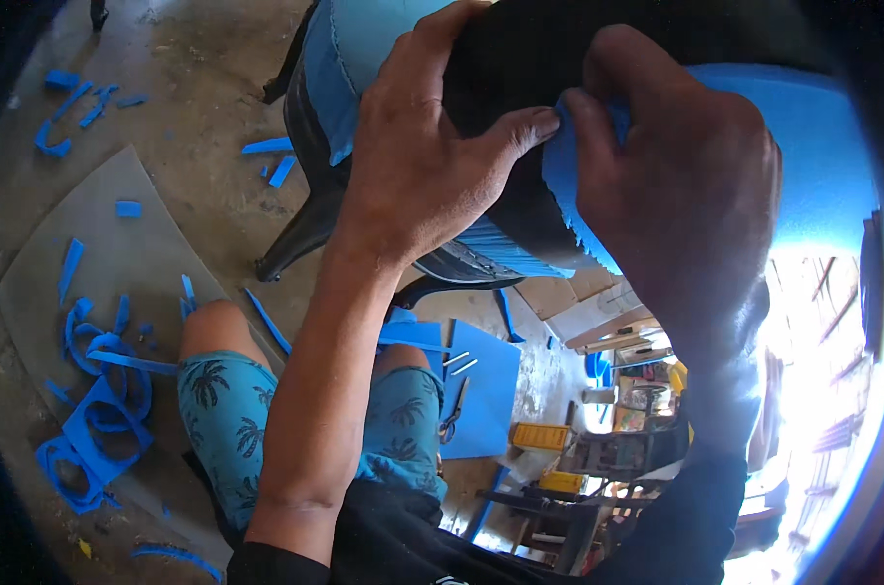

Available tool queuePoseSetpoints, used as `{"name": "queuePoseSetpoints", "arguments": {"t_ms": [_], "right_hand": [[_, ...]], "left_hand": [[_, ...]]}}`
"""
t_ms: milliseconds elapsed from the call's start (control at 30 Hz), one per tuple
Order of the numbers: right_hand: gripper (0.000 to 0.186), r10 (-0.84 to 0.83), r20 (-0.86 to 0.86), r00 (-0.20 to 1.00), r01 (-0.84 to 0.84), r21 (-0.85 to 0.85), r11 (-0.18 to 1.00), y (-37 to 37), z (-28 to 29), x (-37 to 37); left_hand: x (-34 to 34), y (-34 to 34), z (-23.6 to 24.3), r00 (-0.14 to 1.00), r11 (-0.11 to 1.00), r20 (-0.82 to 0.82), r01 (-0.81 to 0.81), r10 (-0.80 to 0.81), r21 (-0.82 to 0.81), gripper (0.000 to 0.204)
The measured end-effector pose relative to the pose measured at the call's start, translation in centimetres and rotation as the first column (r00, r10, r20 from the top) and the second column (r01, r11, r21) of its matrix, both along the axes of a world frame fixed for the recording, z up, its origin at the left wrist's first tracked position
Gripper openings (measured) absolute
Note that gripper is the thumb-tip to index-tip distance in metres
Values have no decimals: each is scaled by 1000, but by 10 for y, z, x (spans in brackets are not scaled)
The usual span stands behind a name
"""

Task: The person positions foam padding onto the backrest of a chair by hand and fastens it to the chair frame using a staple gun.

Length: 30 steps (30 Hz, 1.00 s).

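A sheet of blue foam (798, 146) with a ragged cut edge lies over a dark, curved piece that looks like a chair with black legs (306, 222). My right hand (681, 161) pinches the foam's near edge between thumb and bent fingers. Beside it, my left hand (427, 146) rests against the black surface (520, 63), its thumb stretched toward the foam edge and its fingers apart, the tips partly hidden. Another light blue foam piece (349, 58) covers the chair's left side, and a blue layer (515, 255) shows beneath my hands.
Blue foam offcuts (111, 419) lie on a grey sheet (164, 268) at the left. Scissors (453, 411) rest on a flat blue foam sheet (496, 390) by my knee. Yellow boxes (541, 436) and cluttered shelving stand at the lower right, near bright light.
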State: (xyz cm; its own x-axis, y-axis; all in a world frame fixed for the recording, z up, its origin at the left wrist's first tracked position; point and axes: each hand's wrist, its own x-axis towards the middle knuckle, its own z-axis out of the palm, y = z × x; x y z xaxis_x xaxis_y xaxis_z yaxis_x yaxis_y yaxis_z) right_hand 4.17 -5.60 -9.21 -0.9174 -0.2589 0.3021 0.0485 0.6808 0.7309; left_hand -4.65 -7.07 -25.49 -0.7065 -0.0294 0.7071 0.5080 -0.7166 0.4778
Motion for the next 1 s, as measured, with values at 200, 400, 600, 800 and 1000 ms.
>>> {"name": "queuePoseSetpoints", "arguments": {"t_ms": [200, 400, 600, 800, 1000], "right_hand": [[16, 196, -21, 980, -196, -220, 956, 8, 6, 35], [10, -327, -262, 908, -64, -858, 510, 76, -95, 198], [46, -662, 559, 499, 598, -775, -204, 143, -459, 487], [49, -821, 486, 300, 463, -827, -320, 105, -555, 500], [64, -731, 677, 85, 494, -666, -560, 91, -538, 505]], "left_hand": [[9, -12, 9, 983, 998, 184, 33, -24, -48, 52], [15, -19, 10, 993, 967, 100, -32, 59, -252, 67], [22, -14, 24, 978, 980, 206, 68, -28, -189, 64], [12, -14, 6, 953, 959, 301, 107, -25, -260, 56], [23, -20, 14, 942, 950, 317, 195, -111, -246, 57]]}}
